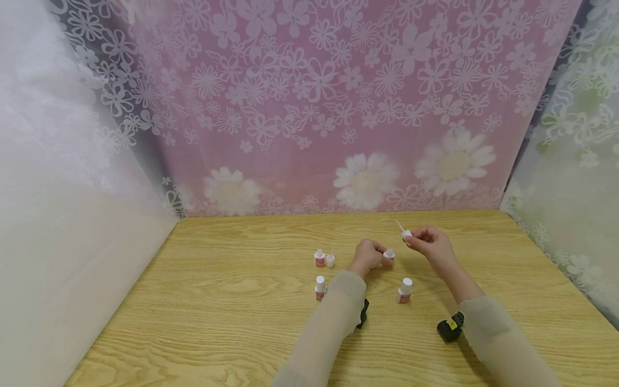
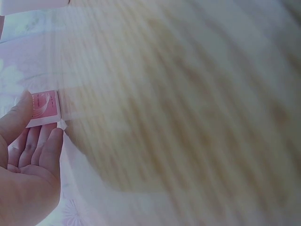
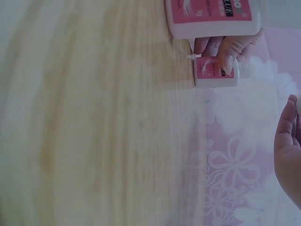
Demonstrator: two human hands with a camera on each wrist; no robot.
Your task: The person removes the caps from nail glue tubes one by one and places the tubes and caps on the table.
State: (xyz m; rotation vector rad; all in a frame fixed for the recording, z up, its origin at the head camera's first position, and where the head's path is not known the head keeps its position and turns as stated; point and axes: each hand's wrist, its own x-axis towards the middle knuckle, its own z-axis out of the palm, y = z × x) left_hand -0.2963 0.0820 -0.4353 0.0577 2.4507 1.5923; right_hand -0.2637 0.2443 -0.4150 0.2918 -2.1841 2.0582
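My left hand (image 1: 369, 255) pinches a small white glue bottle (image 2: 44, 106) with a pink label, its thumb across the label. The bottle's neck shows without a cap in the head view, and its base is at or close to the tabletop. Up and to the right, my right hand (image 1: 433, 246) holds a white brush cap (image 1: 407, 235) between thumb and fingertips. A thin white applicator (image 1: 399, 226) points from it up and left, apart from the bottle. Only an edge of that hand enters the right wrist view. Closer to me stands a capped glue bottle (image 1: 404, 291).
Left of my left hand, an uncapped bottle (image 1: 319, 258) stands beside a loose white cap (image 1: 330, 260). A capped bottle (image 1: 320, 288) sits nearer, partly by my left sleeve. Flowered curtains (image 1: 290, 107) enclose the wood-grain table (image 1: 217, 322).
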